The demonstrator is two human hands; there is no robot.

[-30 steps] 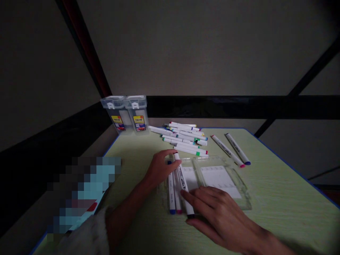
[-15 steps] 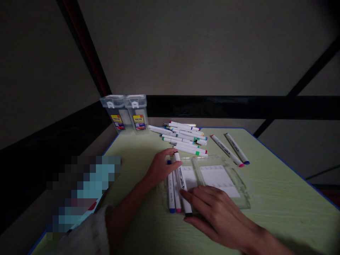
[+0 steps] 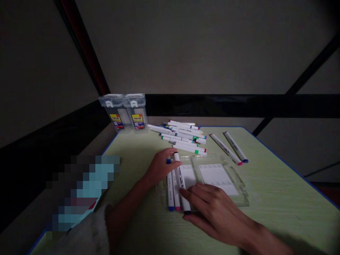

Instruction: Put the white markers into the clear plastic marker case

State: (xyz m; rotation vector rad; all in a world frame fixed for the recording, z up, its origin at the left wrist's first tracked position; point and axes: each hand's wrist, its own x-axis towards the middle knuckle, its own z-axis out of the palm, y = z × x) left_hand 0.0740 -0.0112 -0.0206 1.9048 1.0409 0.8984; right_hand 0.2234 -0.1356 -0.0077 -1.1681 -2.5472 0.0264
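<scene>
A white marker with black ends [image 3: 180, 173] lies lengthwise over the left half of an open clear plastic case [image 3: 241, 204]. My left hand [image 3: 160, 166] grips its far end between thumb and fingers. At the near end, my right hand [image 3: 215, 212] has its index finger on the barrel and its thumb beside the black tip, closed around that end. Just left of it, a blue-ended marker [image 3: 170, 191] and a pink-ended marker [image 3: 176, 193] rest side by side in the case. White paper inserts [image 3: 216, 177] show inside the case.
Several white markers [image 3: 183, 136] are heaped behind the case. A pink-ended marker [image 3: 225, 148] and a blue-ended marker [image 3: 236, 147] lie at the right. Two clear lidded boxes [image 3: 137, 113] stand at the back left. Something light blue and pixelated [image 3: 90, 187] is at the left edge.
The near end of the black-ended marker has shifted slightly left and away from me, closer to the pink-ended one. Both hands keep their hold on it.
</scene>
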